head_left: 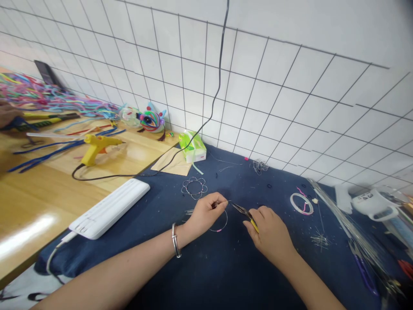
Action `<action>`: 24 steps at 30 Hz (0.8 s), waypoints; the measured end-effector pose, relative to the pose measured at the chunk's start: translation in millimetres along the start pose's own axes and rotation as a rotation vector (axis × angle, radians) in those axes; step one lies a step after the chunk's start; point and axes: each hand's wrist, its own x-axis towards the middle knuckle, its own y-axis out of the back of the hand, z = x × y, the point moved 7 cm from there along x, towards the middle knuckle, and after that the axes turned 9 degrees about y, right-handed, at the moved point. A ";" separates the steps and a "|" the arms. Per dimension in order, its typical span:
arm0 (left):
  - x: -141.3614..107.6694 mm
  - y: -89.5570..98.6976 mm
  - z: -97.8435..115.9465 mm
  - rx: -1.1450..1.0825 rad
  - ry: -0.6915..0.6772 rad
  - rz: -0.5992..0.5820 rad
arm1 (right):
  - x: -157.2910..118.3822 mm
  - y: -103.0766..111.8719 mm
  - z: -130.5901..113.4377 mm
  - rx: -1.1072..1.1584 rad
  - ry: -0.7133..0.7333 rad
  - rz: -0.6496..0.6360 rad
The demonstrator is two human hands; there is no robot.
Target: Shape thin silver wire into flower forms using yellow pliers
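My left hand, with a silver bangle on its wrist, pinches a thin wire between thumb and fingertips. My right hand is closed round the yellow handles of needle-nose pliers, whose jaw tips are at the wire's free end; whether they grip it is too small to tell. A wire ring with a pink piece shows just below my left hand, partly hidden by it. Beyond that hand lies a flower-shaped wire piece with small beads.
A white power strip and a yellow glue gun lie to the left, with a black cable crossing. A tissue pack is at the wall. Right are a white ring, wire lengths, purple-handled scissors and a mug. Another person's hand holds pliers far left.
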 end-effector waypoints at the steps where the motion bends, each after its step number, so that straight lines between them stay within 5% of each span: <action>1: -0.3 0.0 0.9 0.017 -0.011 0.004 | -0.2 -0.2 -0.1 -0.004 -0.001 0.001; 24: 0.0 -3.2 -0.5 0.045 -0.003 -0.015 | -1.9 -0.9 -3.3 -0.065 0.025 0.045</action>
